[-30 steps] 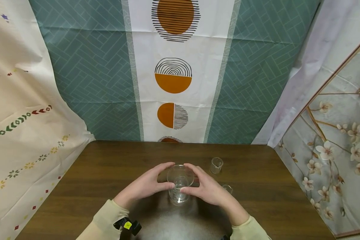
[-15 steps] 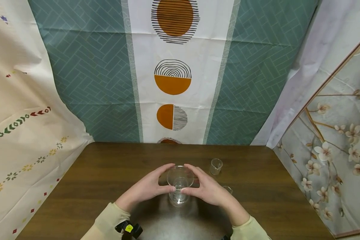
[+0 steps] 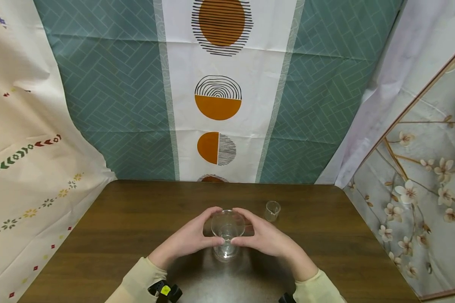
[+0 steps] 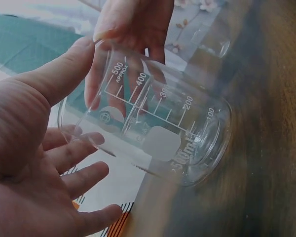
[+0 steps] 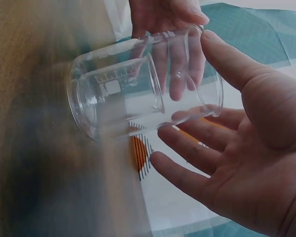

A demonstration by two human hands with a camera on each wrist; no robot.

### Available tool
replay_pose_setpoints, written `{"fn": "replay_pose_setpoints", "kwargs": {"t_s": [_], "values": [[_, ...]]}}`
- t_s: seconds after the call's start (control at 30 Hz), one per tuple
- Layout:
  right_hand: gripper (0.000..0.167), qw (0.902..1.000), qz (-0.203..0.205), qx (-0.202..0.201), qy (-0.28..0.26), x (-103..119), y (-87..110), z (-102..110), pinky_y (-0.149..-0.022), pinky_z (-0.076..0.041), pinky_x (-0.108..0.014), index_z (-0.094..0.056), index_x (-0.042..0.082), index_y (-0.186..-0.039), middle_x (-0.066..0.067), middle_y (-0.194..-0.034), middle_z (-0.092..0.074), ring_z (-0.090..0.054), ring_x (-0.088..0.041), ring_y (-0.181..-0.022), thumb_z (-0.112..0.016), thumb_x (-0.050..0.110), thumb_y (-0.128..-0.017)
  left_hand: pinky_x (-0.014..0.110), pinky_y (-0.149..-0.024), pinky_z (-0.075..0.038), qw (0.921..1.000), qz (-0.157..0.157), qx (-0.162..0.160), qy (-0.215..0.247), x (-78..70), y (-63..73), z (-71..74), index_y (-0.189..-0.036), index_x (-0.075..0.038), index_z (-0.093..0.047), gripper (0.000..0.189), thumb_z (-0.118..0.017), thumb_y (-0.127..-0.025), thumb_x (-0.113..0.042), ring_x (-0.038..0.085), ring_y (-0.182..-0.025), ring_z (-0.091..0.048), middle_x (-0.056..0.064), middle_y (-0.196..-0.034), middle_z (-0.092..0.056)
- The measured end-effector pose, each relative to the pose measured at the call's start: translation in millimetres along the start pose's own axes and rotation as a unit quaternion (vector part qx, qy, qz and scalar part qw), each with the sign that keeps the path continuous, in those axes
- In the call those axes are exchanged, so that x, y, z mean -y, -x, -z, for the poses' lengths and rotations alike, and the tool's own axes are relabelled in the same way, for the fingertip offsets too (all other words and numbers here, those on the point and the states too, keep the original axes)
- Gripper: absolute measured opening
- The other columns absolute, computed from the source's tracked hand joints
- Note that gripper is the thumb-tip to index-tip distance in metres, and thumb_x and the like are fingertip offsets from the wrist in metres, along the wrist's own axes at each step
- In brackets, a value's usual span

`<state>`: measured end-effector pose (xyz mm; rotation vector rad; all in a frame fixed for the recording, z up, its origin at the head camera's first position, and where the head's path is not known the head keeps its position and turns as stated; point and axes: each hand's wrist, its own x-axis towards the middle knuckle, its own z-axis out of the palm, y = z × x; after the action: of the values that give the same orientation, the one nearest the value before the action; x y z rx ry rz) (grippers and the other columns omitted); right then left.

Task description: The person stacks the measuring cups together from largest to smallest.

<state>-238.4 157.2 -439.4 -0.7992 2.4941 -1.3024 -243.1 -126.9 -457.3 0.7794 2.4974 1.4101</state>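
Observation:
A large clear glass beaker (image 3: 226, 252), marked to 500 in the left wrist view, stands upright on the table in front of me. Inside it sits a smaller beaker (image 5: 121, 96) with its own printed scale. My left hand (image 3: 189, 240) holds the large beaker near its rim from the left, thumb on the near side and forefinger round the far side. From the right, my right hand (image 3: 263, 236) grips the same rim in a mirrored way. In both wrist views the other fingers spread loosely along the glass.
A small glass beaker (image 3: 272, 211) stands farther back to the right on the brown wooden table (image 3: 155, 195). A patterned cloth (image 3: 136, 105) hangs behind the table's far edge. Floral and cream cloths flank both sides.
Both thumbs have slid slightly along the near rim. The beaker stays in place. Glass seen earlier beside the right wrist is now hidden behind it.

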Motion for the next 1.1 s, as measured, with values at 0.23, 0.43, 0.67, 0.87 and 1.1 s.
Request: {"fn": "replay_pose_setpoints", "kwargs": {"t_s": [0.23,0.43,0.67,0.87,1.1], "values": [[0.087,0.9994,0.001,0.025,0.023,-0.5,0.7,6.3,-0.116,-0.048,-0.054,-0.04,0.02,-0.171,-0.002,-0.159,-0.059,-0.06,-0.027,-0.143,-0.084,0.045,-0.1,0.064,-0.117,-0.043,0.9999,-0.004,-0.003,-0.009,-1.9,-1.1,-6.9,-0.169,-0.01,-0.039,0.097,-0.092,-0.093,-0.039,0.034,-0.149,-0.05,0.011,-0.166,-0.048],[0.087,0.999,0.005,0.04,0.021,-2.1,1.8,8.1,-0.119,-0.046,-0.055,-0.036,0.023,-0.173,-0.003,-0.163,-0.055,-0.056,-0.029,-0.147,-0.082,0.045,-0.101,0.061,-0.115,-0.045,0.9993,-0.02,-0.018,-0.025,-3.6,-1.5,-13.0,-0.168,-0.009,-0.04,0.1,-0.093,-0.091,-0.043,0.032,-0.147,-0.051,0.011,-0.167,-0.046],[0.087,0.9985,0.021,0.05,0.012,-1.8,0.2,10.5,-0.12,-0.044,-0.057,-0.034,0.018,-0.174,-0.005,-0.166,-0.052,-0.052,-0.031,-0.151,-0.08,0.04,-0.104,0.064,-0.117,-0.043,0.9974,-0.027,-0.038,-0.056,-4.6,-1.8,-17.1,-0.169,-0.009,-0.04,0.102,-0.091,-0.091,-0.052,0.034,-0.15,-0.05,0.01,-0.167,-0.047],[0.084,0.9979,0.021,0.061,-0.007,-2.4,-0.7,12.0,-0.122,-0.041,-0.059,-0.031,0.018,-0.175,-0.007,-0.169,-0.049,-0.048,-0.033,-0.154,-0.078,0.031,-0.106,0.063,-0.116,-0.045,0.9965,-0.027,-0.042,-0.066,-5.8,-2.7,-18.8,-0.168,-0.011,-0.042,0.102,-0.09,-0.09,-0.057,0.033,-0.148,-0.052,0.008,-0.166,-0.048],[0.085,0.9984,0.023,0.052,-0.005,-4.2,0.5,9.7,-0.122,-0.041,-0.057,-0.032,0.021,-0.174,-0.007,-0.167,-0.052,-0.051,-0.03,-0.153,-0.079,0.036,-0.105,0.062,-0.111,-0.049,0.9958,-0.025,-0.049,-0.073,-5.4,-3.4,-19.4,-0.164,-0.015,-0.047,0.096,-0.088,-0.09,-0.06,0.031,-0.142,-0.057,0.006,-0.161,-0.053]]}}
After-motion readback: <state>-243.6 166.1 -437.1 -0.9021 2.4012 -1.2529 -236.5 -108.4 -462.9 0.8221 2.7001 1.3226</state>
